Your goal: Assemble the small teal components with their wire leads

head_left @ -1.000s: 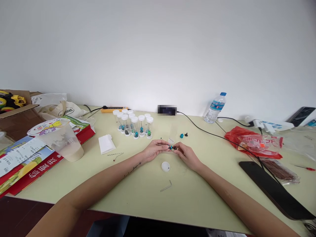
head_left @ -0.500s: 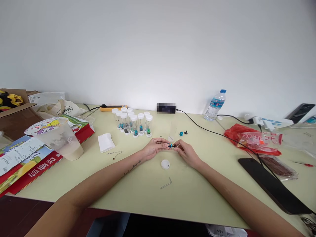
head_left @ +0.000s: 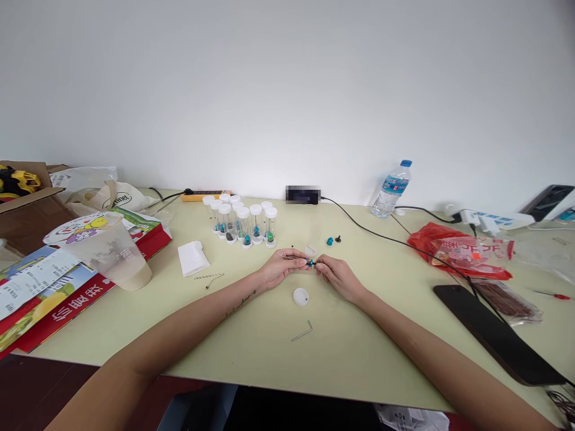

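One blue-black part ran side to side between left grip and right grip, each pinching an end.

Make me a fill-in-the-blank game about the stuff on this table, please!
1. Fingers of the left hand and the ____ hand pinch a small blue part.
2. The hex key is bent like the letter ____.
3. The clear tubes all have ____ caps.
4. The plastic water bottle has a ____ cap.

Missing words: right; L; white; blue.
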### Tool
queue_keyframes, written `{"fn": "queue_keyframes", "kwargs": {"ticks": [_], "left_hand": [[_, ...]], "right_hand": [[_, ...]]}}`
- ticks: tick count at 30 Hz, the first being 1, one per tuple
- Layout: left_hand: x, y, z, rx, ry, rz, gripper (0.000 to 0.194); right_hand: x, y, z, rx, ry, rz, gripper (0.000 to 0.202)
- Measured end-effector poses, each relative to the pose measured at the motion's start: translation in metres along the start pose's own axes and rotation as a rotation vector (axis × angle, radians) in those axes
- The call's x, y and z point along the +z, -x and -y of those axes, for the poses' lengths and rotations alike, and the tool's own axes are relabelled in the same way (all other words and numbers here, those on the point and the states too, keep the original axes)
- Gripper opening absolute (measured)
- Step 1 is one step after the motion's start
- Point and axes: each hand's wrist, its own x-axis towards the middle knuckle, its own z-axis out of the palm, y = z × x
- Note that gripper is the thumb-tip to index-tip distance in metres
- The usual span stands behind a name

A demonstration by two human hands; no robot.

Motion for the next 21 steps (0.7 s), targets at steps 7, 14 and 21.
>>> {"fn": "queue_keyframes", "kwargs": {"ticks": [7, 14, 21], "left_hand": [[-0.0011, -0.0009, 0.001, -0.004, 0.017, -0.015, 0.032], [-0.0015, -0.0006, 0.0012, 0.004, 0.002, 0.006, 0.031], [-0.0013, -0.0003, 0.0006, -0.002, 0.013, -0.019, 0.029]], "right_hand": [[0.0011, 0.0016, 0.0, 0.014, 0.01, -0.037, 0.022], [0.0002, 0.0009, -0.0008, 0.009, 0.038, -0.037, 0.027], [0.0031, 0.0021, -0.0006, 0.002, -0.008, -0.079, 0.015]]}}
